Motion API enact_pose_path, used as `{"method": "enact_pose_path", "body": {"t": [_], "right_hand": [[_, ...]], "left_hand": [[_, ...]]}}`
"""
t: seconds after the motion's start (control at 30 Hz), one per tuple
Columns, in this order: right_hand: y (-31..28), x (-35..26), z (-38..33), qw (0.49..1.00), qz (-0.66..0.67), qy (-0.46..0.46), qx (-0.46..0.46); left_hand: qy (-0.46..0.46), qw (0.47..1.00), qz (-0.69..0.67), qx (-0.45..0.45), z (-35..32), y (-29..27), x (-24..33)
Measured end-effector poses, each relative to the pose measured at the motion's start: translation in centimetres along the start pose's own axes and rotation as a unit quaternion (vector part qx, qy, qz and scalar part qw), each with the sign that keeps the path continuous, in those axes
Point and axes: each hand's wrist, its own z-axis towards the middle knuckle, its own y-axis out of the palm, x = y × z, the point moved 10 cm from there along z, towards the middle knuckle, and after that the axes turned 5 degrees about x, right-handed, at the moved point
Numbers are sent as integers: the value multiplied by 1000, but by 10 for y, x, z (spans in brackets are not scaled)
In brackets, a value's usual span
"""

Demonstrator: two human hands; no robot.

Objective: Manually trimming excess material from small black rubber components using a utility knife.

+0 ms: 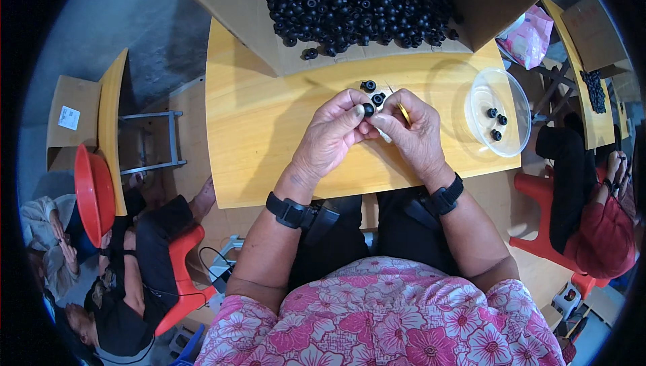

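Note:
Over a yellow wooden table (256,124), both my hands meet at the middle. My left hand (330,137) pinches a small black round part (368,109) at its fingertips. My right hand (414,130) touches the same part and also holds a thin yellow stick (404,113). Two more black parts lie just beyond the fingers: one (378,99) close by, another (368,86) a little farther. At the table's far edge stands an open cardboard box (235,9) heaped with several black round parts (356,3).
A clear plastic bowl (498,83) with three black parts stands at the right of the table. People sit on red stools at the lower left and at the right. A red basin (91,194) rests on a side bench at left.

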Motion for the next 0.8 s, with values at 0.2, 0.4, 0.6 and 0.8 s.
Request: {"method": "enact_pose_path", "body": {"t": [0.2,0.4,0.6,0.8], "right_hand": [[5,-6,0,999,19,22,-16],[5,-2,0,997,53,26,-40],[6,0,0,998,47,24,-46],[5,0,0,997,47,43,-48]], "left_hand": [[-11,999,41,-13,-1,2,-2],[-4,998,54,-12,-1,4,-1],[3,998,54,-24,-1,3,-1],[-1,998,57,-6,-1,3,-1]]}}
